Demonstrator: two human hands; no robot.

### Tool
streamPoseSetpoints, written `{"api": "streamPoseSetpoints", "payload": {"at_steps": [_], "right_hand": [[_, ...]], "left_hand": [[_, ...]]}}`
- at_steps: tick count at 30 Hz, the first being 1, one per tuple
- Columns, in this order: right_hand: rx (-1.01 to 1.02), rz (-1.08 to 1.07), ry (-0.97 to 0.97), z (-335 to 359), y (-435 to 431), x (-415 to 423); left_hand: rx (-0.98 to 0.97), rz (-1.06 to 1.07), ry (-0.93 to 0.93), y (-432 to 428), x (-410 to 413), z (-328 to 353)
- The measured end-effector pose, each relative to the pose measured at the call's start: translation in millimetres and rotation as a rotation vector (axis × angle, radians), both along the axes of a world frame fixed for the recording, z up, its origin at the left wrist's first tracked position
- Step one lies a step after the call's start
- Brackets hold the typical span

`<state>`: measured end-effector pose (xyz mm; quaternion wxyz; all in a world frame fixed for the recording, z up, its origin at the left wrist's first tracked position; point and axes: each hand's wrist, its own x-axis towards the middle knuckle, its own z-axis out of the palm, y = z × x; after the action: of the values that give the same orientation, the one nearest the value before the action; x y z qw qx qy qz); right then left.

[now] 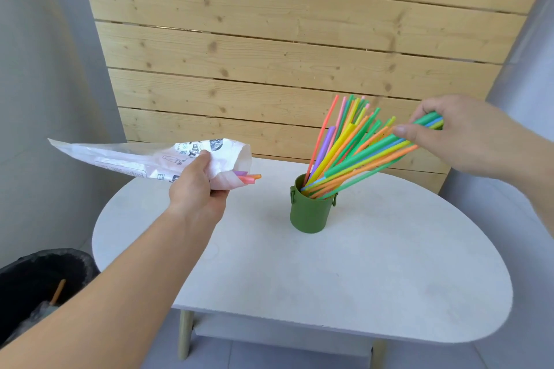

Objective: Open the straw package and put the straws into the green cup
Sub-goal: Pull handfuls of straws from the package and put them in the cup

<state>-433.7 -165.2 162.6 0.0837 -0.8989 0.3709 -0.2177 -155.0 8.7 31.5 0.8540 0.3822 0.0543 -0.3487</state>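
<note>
- My right hand (443,132), right of frame, pinches top ends of the straws (356,147) fanned in green cup (310,213), centre.
- My left hand (201,186) grips package (135,159), centre-left; a few still inside.
- Risk: leaning bundle tips cup.

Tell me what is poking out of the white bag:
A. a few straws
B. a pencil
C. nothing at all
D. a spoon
A: orange and purple straw ends stick out of the open mouth of the bag, which the left hand grips.
</note>
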Motion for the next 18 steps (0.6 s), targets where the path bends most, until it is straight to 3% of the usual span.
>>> {"api": "streamPoseSetpoints", "payload": {"at_steps": [8, 18], "right_hand": [[-0.069, -0.001, 0.100, -23.8, -5.6, 42.4], [-0.063, -0.153, -0.255, -45.0, -8.6, 70.0]], "left_hand": [[0.019, 0.007, -0.040, -0.8, -1.5, -0.2], [0.035, -0.035, -0.121, 1.9, -1.3, 2.0]]}}
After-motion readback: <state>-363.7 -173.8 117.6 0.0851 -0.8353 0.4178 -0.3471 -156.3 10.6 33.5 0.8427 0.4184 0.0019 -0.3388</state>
